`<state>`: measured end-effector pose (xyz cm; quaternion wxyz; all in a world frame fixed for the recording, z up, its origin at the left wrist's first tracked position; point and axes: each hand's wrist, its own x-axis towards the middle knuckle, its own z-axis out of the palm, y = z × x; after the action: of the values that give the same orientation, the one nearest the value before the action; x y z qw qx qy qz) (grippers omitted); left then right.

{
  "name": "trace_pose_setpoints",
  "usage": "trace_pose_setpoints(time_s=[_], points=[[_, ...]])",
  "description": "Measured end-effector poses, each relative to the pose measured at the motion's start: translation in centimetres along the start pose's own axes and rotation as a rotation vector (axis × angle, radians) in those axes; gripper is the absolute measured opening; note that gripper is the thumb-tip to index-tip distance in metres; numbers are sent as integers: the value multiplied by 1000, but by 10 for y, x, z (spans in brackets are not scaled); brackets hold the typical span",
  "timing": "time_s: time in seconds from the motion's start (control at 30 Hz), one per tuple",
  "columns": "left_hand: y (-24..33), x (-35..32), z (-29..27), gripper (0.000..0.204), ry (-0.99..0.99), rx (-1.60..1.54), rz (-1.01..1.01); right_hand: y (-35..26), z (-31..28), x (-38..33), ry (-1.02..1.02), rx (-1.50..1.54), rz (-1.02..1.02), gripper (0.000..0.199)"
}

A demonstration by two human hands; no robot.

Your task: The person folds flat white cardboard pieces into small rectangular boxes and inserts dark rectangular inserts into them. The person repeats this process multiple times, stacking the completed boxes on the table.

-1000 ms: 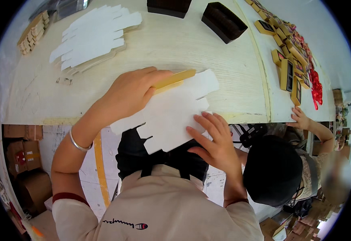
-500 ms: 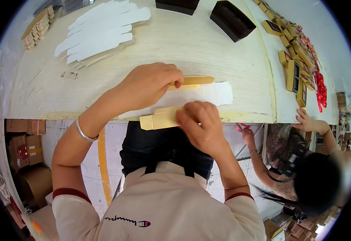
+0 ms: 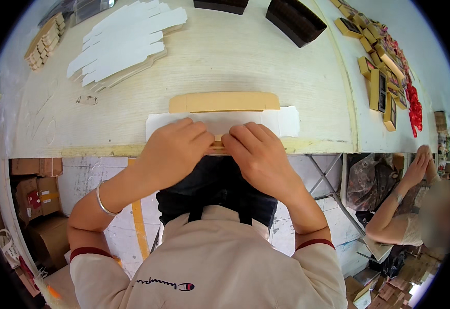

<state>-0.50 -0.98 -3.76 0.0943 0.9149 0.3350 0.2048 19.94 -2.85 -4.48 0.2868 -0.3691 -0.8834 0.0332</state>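
Hidden: the near edge of the flat cardboard box blank [image 3: 224,117] lies under both hands, so its fold there is hard to see. Only a thin tan strip shows between the fingers.
Left hand [image 3: 176,146]: curled, palm down, fingers pressing on the blank at the table edge. It is not wrapped around anything.
Right hand [image 3: 253,149]: curled the same way, pressing the blank just beside the left hand. The fingertips of both hands almost touch.
Box blank: one, white with a tan flap on its far side. It lies flat at the near edge of the pale wooden table [image 3: 245,56].
Stack of blanks [image 3: 124,44]: one fanned pile of white flat blanks, far left on the table. Too many to count.
Dark trays [image 3: 293,14]: two, cut off at the top edge.
Small boxes [image 3: 377,85]: many yellow-brown ones in a row at the far right.
Other person [image 3: 415,206]: one, lower right, with one hand raised and a blurred head.
Floor boxes [image 3: 34,190]: brown cartons at the left, partly cut off.
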Motion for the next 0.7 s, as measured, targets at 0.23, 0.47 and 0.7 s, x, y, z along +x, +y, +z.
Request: trace_pose_setpoints(time_s=[0.23, 0.47, 0.7], points=[[6, 12, -11, 14, -48, -196, -315, 26, -30, -18, -71, -39, 224, 18], [28, -2, -45, 13, 132, -152, -135, -63, -42, 15, -34, -165, 110, 38], [39, -38, -159, 35, 159, 13, 64, -90, -67, 27, -82, 335, 198, 37]])
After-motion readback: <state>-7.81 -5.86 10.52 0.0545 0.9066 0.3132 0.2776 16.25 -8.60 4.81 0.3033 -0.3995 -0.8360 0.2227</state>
